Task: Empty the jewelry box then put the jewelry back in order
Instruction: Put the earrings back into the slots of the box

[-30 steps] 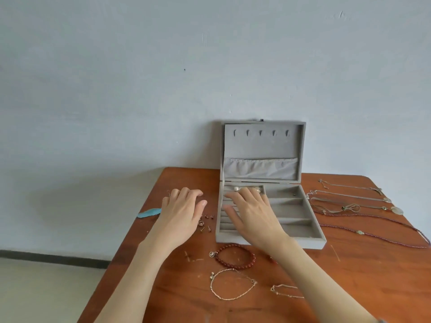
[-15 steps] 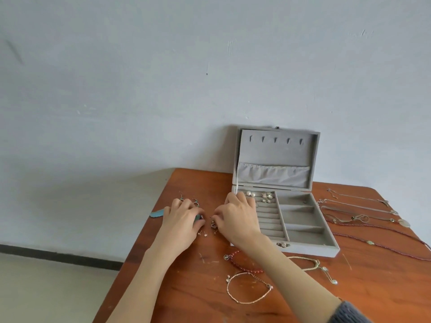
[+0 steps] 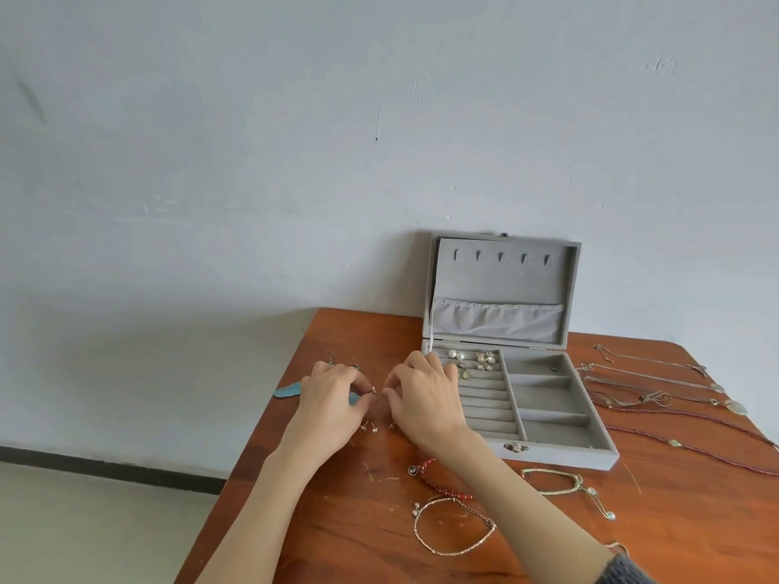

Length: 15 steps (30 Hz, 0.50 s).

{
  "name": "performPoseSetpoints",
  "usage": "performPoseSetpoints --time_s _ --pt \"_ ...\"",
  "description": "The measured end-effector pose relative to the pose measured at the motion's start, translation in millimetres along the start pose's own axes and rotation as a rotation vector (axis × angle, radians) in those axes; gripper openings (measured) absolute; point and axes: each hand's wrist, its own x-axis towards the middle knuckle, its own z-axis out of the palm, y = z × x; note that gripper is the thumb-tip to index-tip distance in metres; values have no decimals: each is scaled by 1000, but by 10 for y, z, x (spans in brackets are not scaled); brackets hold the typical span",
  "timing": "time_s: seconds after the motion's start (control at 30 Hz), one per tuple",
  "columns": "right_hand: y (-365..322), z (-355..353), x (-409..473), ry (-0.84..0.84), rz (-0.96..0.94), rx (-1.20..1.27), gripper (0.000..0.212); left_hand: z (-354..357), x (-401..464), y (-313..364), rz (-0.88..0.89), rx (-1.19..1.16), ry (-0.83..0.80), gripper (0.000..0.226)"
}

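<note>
While the left hand pinches a tiny metal stud, the right hand's curled grip looks empty.

A: What colour is the jewelry box?

B: Grey all over, felt-like, with a paler grey pocket across the lid. White pearl earrings lie in its back left compartment.

A: And the bench?

B: Reddish-brown wood with a darker grain and pale scratches. By its left edge lies a turquoise feather piece. Near the front edge there is a dark red bead bracelet, a silver chain bracelet and a cream bead one. Towards the right edge, silver necklaces and a maroon bead strand.

A: The wall?

B: Pale blue-grey.
</note>
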Motion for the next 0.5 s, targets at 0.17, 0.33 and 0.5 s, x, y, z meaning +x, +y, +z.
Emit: performPoseSetpoints --time_s 0.17,0.33,0.5 --pt "73 -188 -60 75 -1 297 11 -141 -30 141 -82 -323 -12 12" --pt "303 -491 -184 85 132 498 7 -227 -53 427 -135 -555 -9 10" --pt "622 -650 -334 44 301 707 11 -105 -49 637 -145 -560 -82 8"
